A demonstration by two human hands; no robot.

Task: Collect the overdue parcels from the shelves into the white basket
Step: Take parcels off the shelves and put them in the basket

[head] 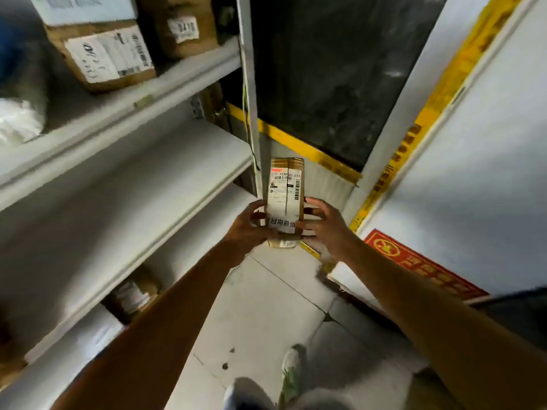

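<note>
A small brown cardboard parcel with a white shipping label stands upright in mid-air beyond the shelf's end. My left hand grips its lower left side. My right hand holds its lower right side, fingers curled around the edge. Both arms reach forward from the bottom of the view. On the top shelf at the upper left sit two more brown labelled boxes. Another parcel lies on a low shelf. The white basket is not in view.
White metal shelving runs along the left with a bare middle board. A dark panel framed by yellow tape is straight ahead. A white wall with a red sign is at right. Pale floor tiles and my shoe are below.
</note>
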